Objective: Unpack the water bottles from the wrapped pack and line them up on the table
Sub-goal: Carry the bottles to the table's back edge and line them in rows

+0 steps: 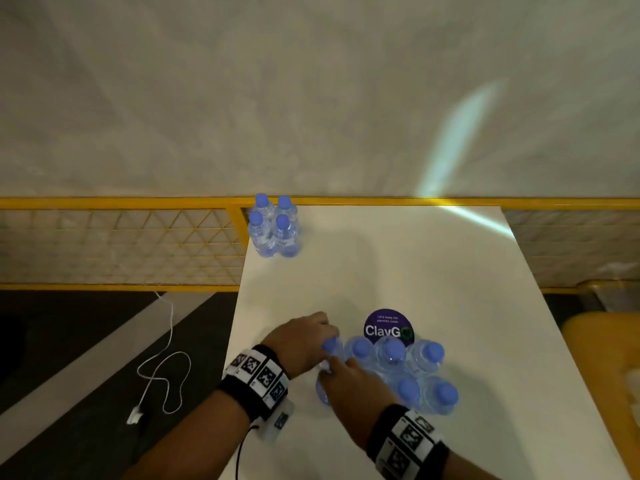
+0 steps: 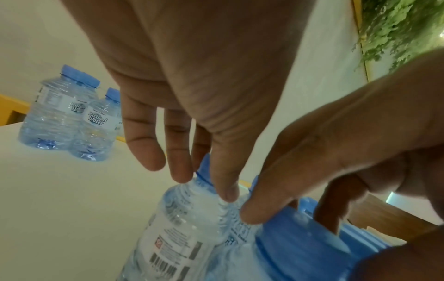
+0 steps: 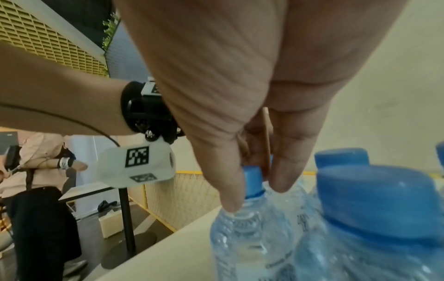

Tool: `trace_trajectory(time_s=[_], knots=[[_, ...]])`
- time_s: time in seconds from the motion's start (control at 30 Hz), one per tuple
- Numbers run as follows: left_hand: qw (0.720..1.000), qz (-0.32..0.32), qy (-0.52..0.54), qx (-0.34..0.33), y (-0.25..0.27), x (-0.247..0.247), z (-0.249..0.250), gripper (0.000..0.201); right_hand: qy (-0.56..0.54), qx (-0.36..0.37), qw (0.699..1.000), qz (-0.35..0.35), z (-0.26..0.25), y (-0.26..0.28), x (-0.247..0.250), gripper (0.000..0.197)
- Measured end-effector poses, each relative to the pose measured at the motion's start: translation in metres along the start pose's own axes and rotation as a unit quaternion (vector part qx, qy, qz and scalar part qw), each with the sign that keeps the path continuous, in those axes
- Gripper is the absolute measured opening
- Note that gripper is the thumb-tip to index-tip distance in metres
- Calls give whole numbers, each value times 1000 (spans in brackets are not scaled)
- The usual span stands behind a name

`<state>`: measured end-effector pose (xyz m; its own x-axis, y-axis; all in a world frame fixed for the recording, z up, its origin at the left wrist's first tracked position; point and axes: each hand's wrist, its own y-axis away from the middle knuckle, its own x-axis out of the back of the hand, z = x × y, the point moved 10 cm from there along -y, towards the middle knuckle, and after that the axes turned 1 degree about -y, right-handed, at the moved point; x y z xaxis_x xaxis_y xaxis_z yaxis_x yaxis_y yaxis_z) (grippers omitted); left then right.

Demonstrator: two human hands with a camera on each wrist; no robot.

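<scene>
A shrink-wrapped pack of blue-capped water bottles stands on the white table near its front, also in the left wrist view and the right wrist view. At the pack's left end one bottle leans out. My left hand curls over its cap from the far side, fingertips at its neck. My right hand pinches the same bottle below the cap between thumb and a finger. Several unpacked bottles stand clustered at the table's far left corner.
A round purple ClayGo sticker lies just behind the pack. A yellow mesh railing runs along the table's far edge. A white cable lies on the floor to the left. A yellow seat sits right. A person stands beyond the left edge.
</scene>
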<state>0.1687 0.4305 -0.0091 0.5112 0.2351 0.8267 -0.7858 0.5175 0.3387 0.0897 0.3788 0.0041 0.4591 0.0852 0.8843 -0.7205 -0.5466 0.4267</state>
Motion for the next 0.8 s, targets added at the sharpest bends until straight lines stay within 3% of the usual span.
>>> trace_trajectory(time_s=[0.2, 0.33, 0.5, 0.67, 0.8], knots=[[995, 26, -95, -10, -10, 11, -6, 21, -49, 32, 998, -23, 6, -8, 3, 25], [983, 114, -141, -2, -28, 58, -28, 26, -99, 32, 994, 24, 27, -29, 29, 17], [973, 192, -129, -6, -72, 130, -50, 30, -177, 10, 980, 86, 63, -74, 92, 25], [972, 186, -137, 36, -136, 175, -85, 27, -228, -36, 964, 129, 101, -135, 133, 22], [970, 177, -150, 78, -172, 185, -120, 29, -252, -85, 956, 125, 126, -182, 151, 22]])
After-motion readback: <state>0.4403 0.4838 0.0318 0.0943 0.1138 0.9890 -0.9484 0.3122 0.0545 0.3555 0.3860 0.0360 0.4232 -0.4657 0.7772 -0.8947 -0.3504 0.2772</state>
